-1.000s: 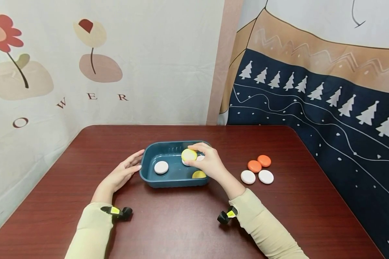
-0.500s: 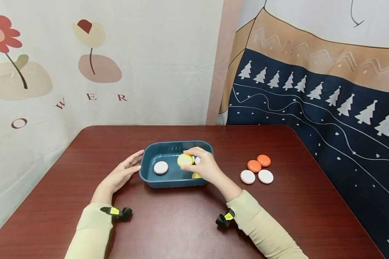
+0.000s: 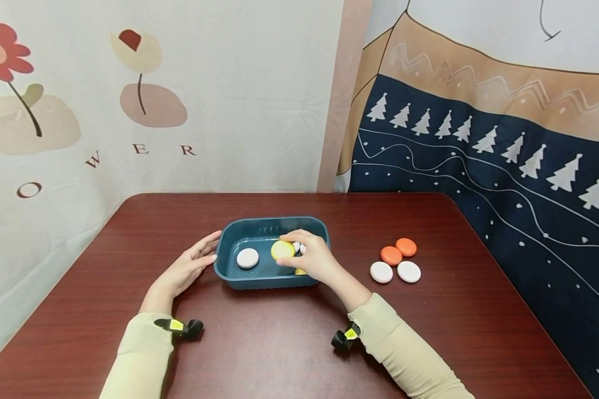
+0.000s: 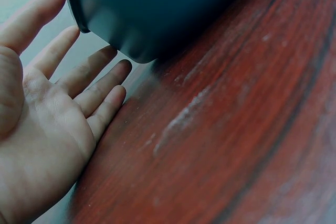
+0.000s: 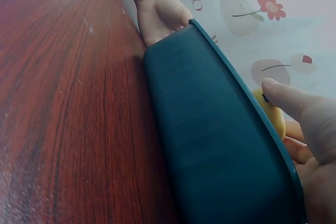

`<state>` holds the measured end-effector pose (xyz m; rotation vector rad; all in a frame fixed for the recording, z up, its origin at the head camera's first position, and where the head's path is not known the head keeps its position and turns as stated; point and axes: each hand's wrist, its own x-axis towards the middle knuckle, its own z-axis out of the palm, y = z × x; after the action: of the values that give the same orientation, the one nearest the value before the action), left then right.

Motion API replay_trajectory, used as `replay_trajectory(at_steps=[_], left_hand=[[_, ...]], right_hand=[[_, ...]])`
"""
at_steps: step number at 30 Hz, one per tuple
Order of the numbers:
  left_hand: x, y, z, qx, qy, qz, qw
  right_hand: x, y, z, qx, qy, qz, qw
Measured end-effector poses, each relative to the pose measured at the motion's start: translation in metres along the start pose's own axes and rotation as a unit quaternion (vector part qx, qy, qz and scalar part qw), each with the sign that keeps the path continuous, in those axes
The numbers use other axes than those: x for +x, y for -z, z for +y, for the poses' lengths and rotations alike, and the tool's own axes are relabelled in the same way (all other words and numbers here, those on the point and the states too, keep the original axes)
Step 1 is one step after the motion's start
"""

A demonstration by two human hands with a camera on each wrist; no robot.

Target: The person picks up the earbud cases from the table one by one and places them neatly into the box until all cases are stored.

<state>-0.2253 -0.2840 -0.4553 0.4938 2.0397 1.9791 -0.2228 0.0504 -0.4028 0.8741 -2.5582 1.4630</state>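
A dark teal rectangular tray (image 3: 259, 282) stands on the table. My right hand (image 3: 315, 258) is over its right part and pinches a round yellow disc (image 3: 282, 250) between thumb and fingers. The same disc (image 5: 272, 113) shows just past the tray's rim in the right wrist view. A white disc (image 3: 247, 258) lies in the tray's left half. Partly hidden by my right hand are other white discs (image 3: 297, 247) and another yellow disc (image 3: 300, 271). With fingers extended, my left hand (image 3: 187, 270) touches the tray's left end; the left wrist view shows those fingers (image 4: 86, 69) against its outer wall.
Right of the tray, two orange discs (image 3: 391, 255) and two white discs (image 3: 381, 272) lie grouped on the reddish-brown table (image 3: 259, 343). Printed cloth (image 3: 249, 111) hangs behind the table's far edge. Each wrist wears a black strap with a small camera (image 3: 341, 339).
My right hand has moved a little left and toward me, carrying the yellow disc lower over the tray's middle. My left hand has stayed at the tray's left end.
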Motion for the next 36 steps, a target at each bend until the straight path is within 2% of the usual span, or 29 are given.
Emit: replay_trajectory(at_steps=[9,23,36], left_hand=[[0.0,0.001,0.0,0.005,0.001,0.002,1.0],[0.0,0.0,0.001,-0.002,0.0,0.002,1.0],[-0.002,-0.001,0.002,-0.002,-0.003,0.0,1.0]], right_hand=[[0.0,0.002,0.0,-0.008,-0.011,-0.019,0.9997],[0.0,0.003,0.0,-0.008,0.012,0.0,0.9999],[0.0,0.02,-0.005,0.025,-0.016,0.008,0.9995]])
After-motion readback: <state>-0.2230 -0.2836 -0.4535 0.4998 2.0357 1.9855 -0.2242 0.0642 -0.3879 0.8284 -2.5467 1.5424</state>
